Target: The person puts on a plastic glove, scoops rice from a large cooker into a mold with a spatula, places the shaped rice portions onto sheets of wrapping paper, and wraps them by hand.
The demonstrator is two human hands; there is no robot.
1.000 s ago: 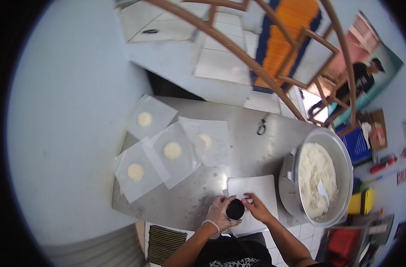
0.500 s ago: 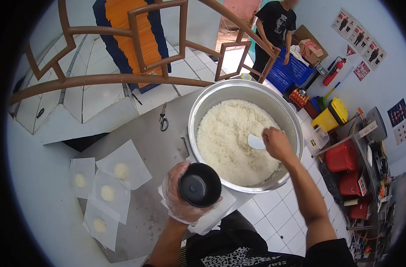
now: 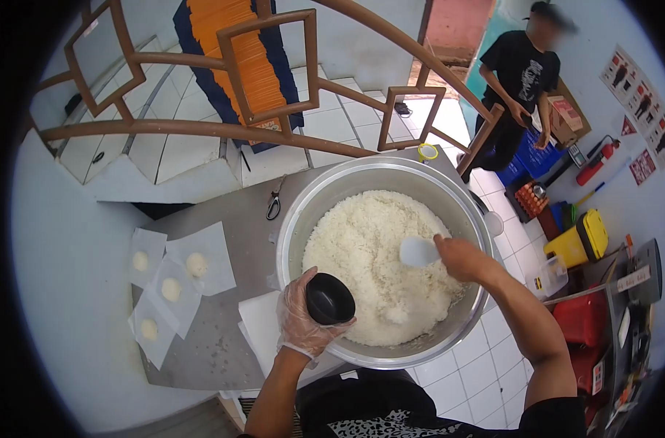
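A large metal pot [image 3: 292, 212] full of cooked white rice [image 3: 369, 241] stands in front of me. My left hand [image 3: 302, 321], in a clear plastic glove, grips a small black bowl [image 3: 330, 298] at the pot's near left rim; the bowl is tilted with its mouth up and looks empty. My right hand [image 3: 460, 257], bare, is closed around the handle of a white rice paddle [image 3: 418, 252]. The paddle's flat blade is over the rice, right of the middle; whether it touches the rice I cannot tell.
On the grey table [image 3: 215, 350] lie several paper sheets [image 3: 219, 248] with rice mounds [image 3: 196, 264], a paper stack [image 3: 259, 321] and scissors [image 3: 274, 206]. A brown railing [image 3: 201, 128] runs behind. Another person [image 3: 518, 80] stands at the back right, near blue crates [image 3: 536, 157].
My view has shifted. The black bowl has moved in over the pot's rim, and the paddle's blade is lifted so more of it shows. The other person has stepped nearer.
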